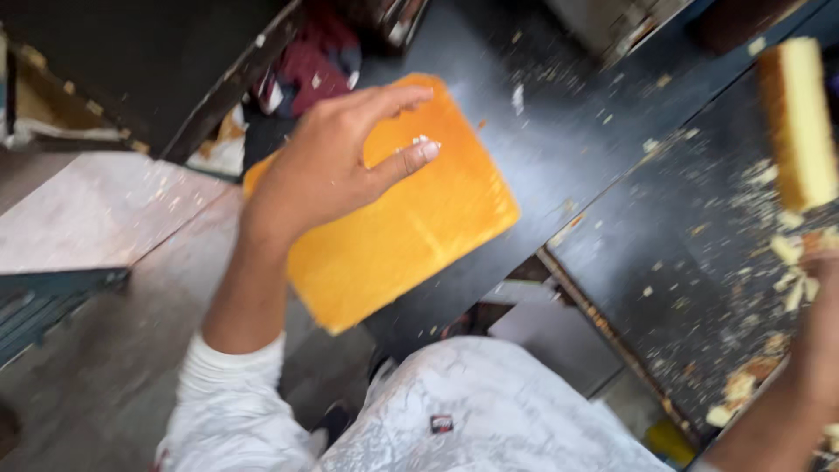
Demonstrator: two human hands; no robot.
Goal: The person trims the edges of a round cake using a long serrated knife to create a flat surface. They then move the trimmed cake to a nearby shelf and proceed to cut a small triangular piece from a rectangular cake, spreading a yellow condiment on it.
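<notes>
At frame edge: right hand (817, 350) cut off | left hand (328, 166) grips cake slab (411, 227)

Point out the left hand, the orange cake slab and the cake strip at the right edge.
left hand (328, 166): head view, back of the hand.
orange cake slab (428, 223): head view, bare top crust.
cake strip (800, 122): head view, pale cut side.
</notes>
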